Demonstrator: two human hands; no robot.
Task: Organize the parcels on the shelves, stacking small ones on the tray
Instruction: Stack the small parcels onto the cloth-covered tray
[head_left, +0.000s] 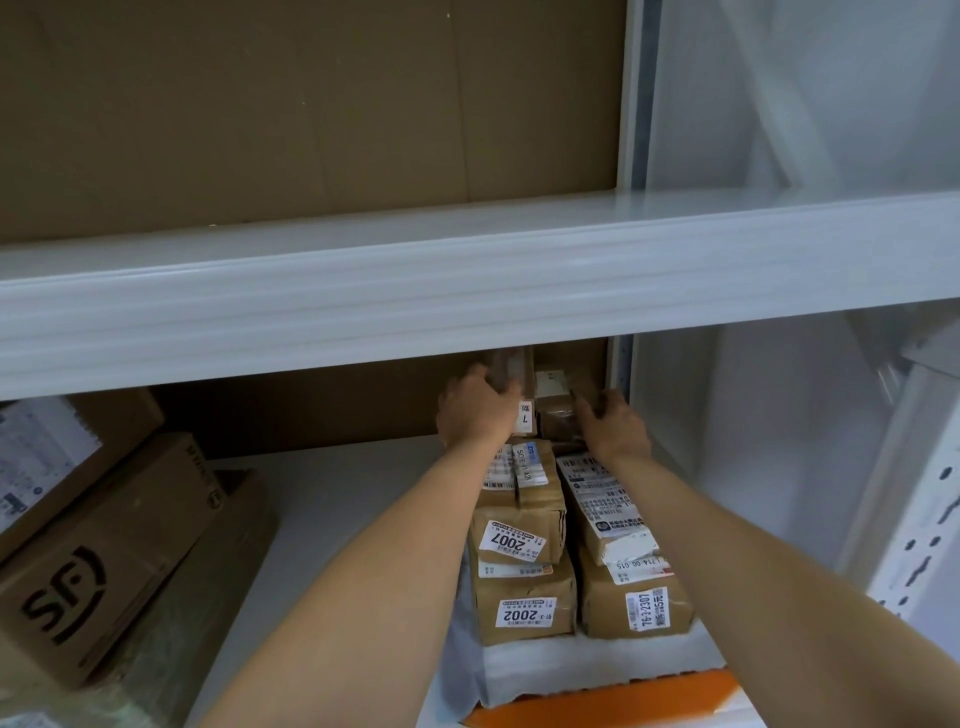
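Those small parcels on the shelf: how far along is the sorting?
Well along, it seems. Done: small parcels like the ones marked 2002 and 2007 are stacked in rows on the tray. In hand: the left hand and right hand each hold a parcel at the back of the rows. Left: the big boxes at the left lie tilted and overlapping.

The upper shelf's front rail hid the tops of the rear parcels. Both hands' fingertips were lost behind them, so neither grip could be judged. The orange tray was cut off at the bottom edge.
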